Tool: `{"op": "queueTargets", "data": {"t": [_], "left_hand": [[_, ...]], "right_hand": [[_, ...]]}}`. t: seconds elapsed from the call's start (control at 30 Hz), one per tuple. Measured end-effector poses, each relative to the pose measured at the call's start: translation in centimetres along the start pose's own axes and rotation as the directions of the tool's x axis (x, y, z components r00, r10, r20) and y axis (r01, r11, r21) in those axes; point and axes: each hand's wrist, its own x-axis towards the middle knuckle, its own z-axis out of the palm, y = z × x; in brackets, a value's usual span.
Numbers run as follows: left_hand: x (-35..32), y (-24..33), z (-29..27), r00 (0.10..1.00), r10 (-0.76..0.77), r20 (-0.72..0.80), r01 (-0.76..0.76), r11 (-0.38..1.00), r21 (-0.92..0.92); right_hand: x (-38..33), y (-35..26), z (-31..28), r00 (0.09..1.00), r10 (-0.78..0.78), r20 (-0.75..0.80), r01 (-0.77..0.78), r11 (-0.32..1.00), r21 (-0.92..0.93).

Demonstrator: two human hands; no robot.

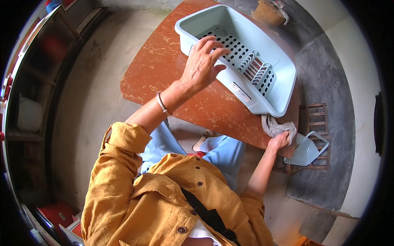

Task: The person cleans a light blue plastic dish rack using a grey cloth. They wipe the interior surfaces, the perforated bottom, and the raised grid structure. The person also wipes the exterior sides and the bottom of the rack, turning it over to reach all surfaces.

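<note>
A pale blue plastic dish drainer tub (236,82) rests on the reddish-brown table. Inside it lie a perforated bottom tray (230,45) and a slatted plate rack (254,67). My left hand (201,63) is raised at the tub's near long wall, fingers apart and curved, with nothing seen in them. Whether it touches the rim, I cannot tell. At the table's right edge my right hand (280,140) is closed on a grey cloth (276,127), bunched beside the tub's near right corner.
Marbled reddish-brown tabletop (150,67) extends left of the tub. Beyond the table's right edge, a translucent blue plastic piece (303,151) sits low over a wooden slatted frame (317,117). A brown basket-like container (267,13) stands at the far right. Shelving (28,135) lines the left.
</note>
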Motion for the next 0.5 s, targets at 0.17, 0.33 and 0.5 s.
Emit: {"op": "queueTargets", "data": {"t": [0.17, 0.33, 0.5], "left_hand": [[0.6, -4.1, 1.1, 0.976, -0.003, 0.217, -0.038, 0.982, 0.185], [2.3, -3.4, 0.5, 0.895, -0.093, 0.437, -0.032, 0.962, 0.271], [4.6, -3.1, 0.7, 0.963, 0.177, 0.204, -0.219, 0.955, 0.201]], "right_hand": [[-0.6, -0.8, 0.7, 1.000, 0.020, 0.016, -0.022, 0.996, 0.083], [0.3, 0.6, -0.1, 0.999, 0.040, 0.023, -0.041, 0.998, 0.053], [0.1, -0.2, 0.4, 0.997, 0.075, -0.004, -0.074, 0.996, 0.056]]}}
